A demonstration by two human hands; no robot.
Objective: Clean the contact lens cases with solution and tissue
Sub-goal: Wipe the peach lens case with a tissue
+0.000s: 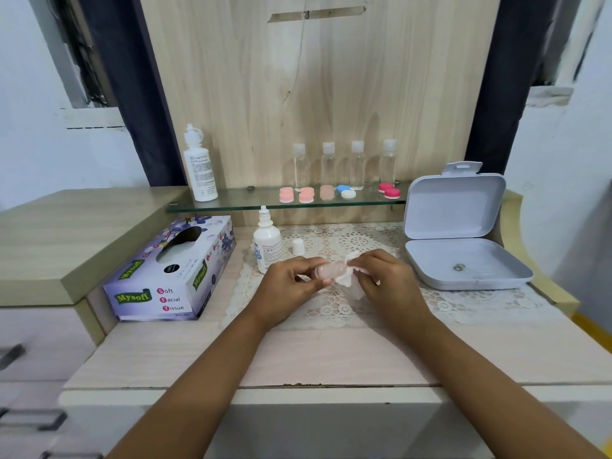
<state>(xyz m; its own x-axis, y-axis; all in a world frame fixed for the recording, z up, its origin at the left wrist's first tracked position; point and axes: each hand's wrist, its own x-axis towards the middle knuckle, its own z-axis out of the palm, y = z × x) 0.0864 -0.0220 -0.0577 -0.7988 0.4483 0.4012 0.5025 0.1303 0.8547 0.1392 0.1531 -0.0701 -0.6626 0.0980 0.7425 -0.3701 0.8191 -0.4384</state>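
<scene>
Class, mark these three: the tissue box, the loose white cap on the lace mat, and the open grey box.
tissue box (155, 270): head view, top face.
white cap (298, 247): head view, its side.
grey box (454, 210): head view, raised lid's inside.

Over a lace mat, the left hand pinches a pale pink lens case while the right hand presses a crumpled tissue against it. A small uncapped solution bottle stands just behind the left hand, its cap beside it, with a tissue box to the left and an open grey box to the right.
</scene>
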